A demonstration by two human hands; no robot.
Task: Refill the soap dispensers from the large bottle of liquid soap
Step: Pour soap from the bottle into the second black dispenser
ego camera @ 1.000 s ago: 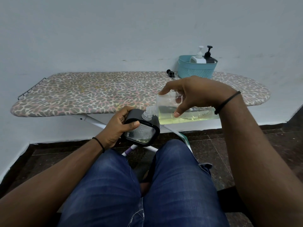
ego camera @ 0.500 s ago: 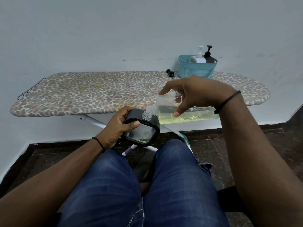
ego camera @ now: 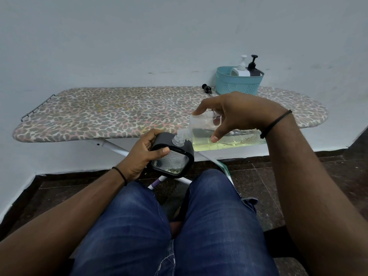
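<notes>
Seated person, jeans-clad knees (ego camera: 179,226) near the bottom of the view. Left hand (ego camera: 142,154) grips the dispenser (ego camera: 172,157), a dark-framed clear one with its pump off, fingers curled round its left side and thumb across the front face. It is held above the knees, just in front of the ironing board's (ego camera: 111,114) near edge, tilted slightly. A little yellowish liquid sits at its bottom.

Right hand (ego camera: 235,114) holds the big bottle (ego camera: 223,134) from above, fingers and thumb wrapped round the clear body, index finger laid along the top toward the neck. Bottle is tipped nearly flat, neck pointing left and down, mouth touching the dispenser's open neck. Yellow soap lies along the lower side of the bottle, filling less than half. Can't tell whether soap is flowing at the neck.

Both wrists wear thin black bands.

Board has a leopard-print cover and runs left to right against a pale wall (ego camera: 139,40), white legs crossing underneath. At its far right stands a teal basket (ego camera: 239,84) holding two more dispensers: white one (ego camera: 241,69) on the left, black one (ego camera: 253,69) on the right, both with pumps on and upright. Just left of the basket a loose black pump (ego camera: 206,89) lies on the board. Floor is dark tile.
</notes>
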